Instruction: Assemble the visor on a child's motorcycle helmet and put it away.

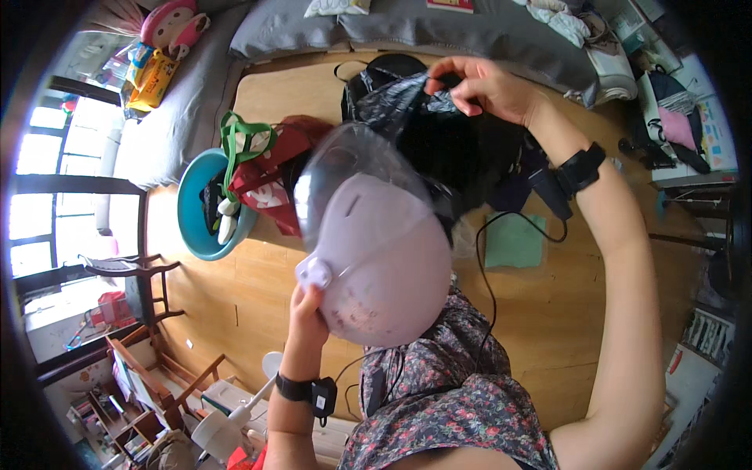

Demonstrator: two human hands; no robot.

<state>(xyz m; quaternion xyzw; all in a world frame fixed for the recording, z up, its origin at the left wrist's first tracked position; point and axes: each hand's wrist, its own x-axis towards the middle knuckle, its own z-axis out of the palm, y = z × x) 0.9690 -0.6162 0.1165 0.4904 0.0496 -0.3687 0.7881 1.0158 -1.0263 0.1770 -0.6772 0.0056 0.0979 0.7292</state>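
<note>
A pale lilac helmet (384,274) with a clear visor (341,160) hangs in front of me. My left hand (308,319) grips its left rim, the thumb beside the round visor hinge. Farther off, my right hand (489,90) pinches the edge of a shiny black plastic bag (392,100) between thumb and fingers. The bag's opening and dark folds spread below that hand, and the helmet hides part of them. What lies inside the bag is too dark to make out.
Left of the helmet, a red bag (270,176) with green handles leans by a blue basin (188,211) holding small items. A low wooden table (266,90) stands before a grey sofa (274,31). A black cable (487,274) dangles from my right wrist. Chairs stand at the lower left.
</note>
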